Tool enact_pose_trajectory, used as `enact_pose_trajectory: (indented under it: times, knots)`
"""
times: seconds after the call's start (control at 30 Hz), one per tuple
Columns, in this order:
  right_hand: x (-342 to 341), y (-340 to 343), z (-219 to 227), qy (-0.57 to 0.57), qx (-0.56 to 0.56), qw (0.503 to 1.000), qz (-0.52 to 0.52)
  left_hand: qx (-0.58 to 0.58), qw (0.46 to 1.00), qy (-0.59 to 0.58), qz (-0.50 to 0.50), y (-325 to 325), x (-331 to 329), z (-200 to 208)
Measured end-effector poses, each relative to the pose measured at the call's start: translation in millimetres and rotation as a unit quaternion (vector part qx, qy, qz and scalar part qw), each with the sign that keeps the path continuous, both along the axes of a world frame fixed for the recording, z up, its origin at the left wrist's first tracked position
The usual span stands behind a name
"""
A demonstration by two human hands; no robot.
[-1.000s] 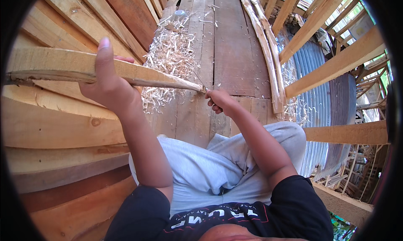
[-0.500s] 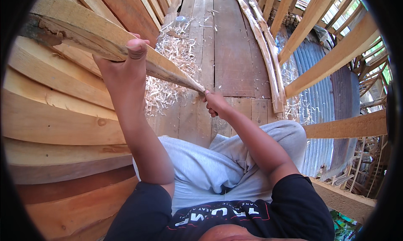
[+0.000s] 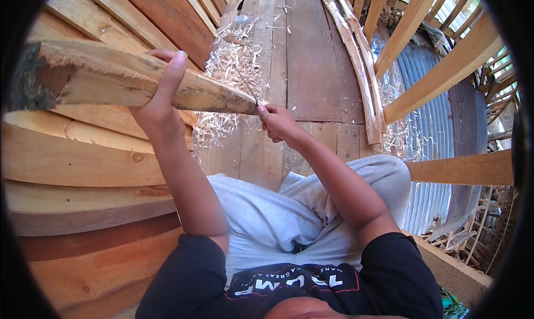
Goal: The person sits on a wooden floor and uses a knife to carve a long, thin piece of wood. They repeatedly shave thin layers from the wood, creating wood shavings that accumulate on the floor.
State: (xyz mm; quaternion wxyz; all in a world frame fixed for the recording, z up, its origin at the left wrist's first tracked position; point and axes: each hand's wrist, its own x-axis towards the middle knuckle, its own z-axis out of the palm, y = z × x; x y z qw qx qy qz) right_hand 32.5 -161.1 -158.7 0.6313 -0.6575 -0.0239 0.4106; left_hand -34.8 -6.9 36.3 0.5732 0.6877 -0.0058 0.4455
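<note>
A long wooden plank (image 3: 206, 91) slants across in front of me, its rough, bark-edged face showing and its near left end dark. My left hand (image 3: 164, 91) is closed around the plank from below, thumb up on the near side. At the plank's far, narrow tip my right hand (image 3: 278, 121) is closed, thumb and fingers pinching the end. A thin dark strip (image 3: 246, 84) sticks up beside that tip; whether it is attached to the wood or pinched in the fingers I cannot tell.
Curly wood shavings (image 3: 233, 57) lie on the board floor (image 3: 314, 57), with a small clear cup-like object (image 3: 241, 21) among them. Two long pale strips of wood (image 3: 356, 57) lie to the right. Stacked planks (image 3: 83, 160) line the left; wooden rails (image 3: 445, 68) and corrugated metal (image 3: 425, 102) stand right.
The plank has rolled so its rough face shows, and its left end has come lower. My right hand has shifted slightly left and up. The thin strip now shows at the tip.
</note>
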Motion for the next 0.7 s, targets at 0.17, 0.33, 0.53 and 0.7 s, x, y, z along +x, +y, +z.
enact_pose_trajectory:
  times: [0.17,0.33,0.53,0.7]
  knots:
    - [4,-4,-31,0.005,-0.159,0.986,-0.052,-0.162,0.966,-0.056,-0.192,-28,7,1]
    - [0,6,7,-0.260,-0.177,0.949,-0.010,-0.152,0.972,-0.094,-0.154,-21,12,-12]
    - [15,-12,-40,-0.227,-0.206,0.951,-0.039,-0.128,0.977,-0.101,-0.137,-42,15,-12]
    - [8,-7,11,-0.231,-0.165,0.958,0.026,0.051,0.990,-0.128,0.034,-52,19,-21]
